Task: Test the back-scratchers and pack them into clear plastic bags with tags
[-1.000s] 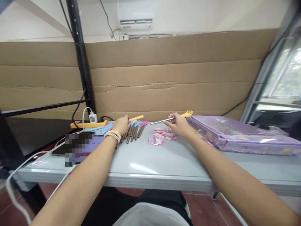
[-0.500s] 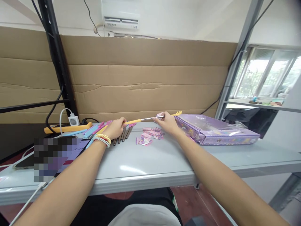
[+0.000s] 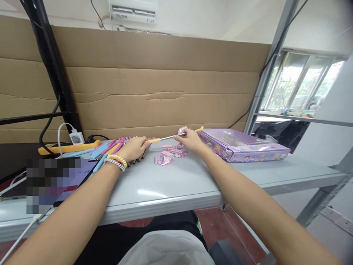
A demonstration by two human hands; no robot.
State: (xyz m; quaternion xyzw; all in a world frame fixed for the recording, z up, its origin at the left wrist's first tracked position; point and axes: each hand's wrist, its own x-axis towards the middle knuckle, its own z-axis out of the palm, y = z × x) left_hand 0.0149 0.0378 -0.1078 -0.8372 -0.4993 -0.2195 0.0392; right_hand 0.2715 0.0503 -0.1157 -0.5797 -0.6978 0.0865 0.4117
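Note:
My left hand point(image 3: 134, 148) is closed on the yellow handle of a telescopic back scratcher point(image 3: 166, 138), held level above the table. My right hand point(image 3: 191, 140) pinches its metal rod near the yellow clawed end, which points right. A small pink printed label point(image 3: 182, 130) shows at the fingers of my right hand; whether it is wrapped round the rod I cannot tell. Below, between my hands, lies a loose pile of pink labels point(image 3: 172, 151). More back scratchers point(image 3: 106, 148) with pink, blue and yellow handles lie beside and behind my left hand, partly hidden by it.
A purple box point(image 3: 256, 156) with clear plastic on top stands at the right. A phone or tablet point(image 3: 74, 182), partly blurred out, lies at the left front with a white cable. Behind it are a white charger point(image 3: 77, 137) and a yellow strip point(image 3: 70, 148). Cardboard point(image 3: 165, 84) closes the back.
The camera view has shifted, so the scene sits farther left and slightly higher. Both hands keep hold of the back scratcher, with little visible movement against the table.

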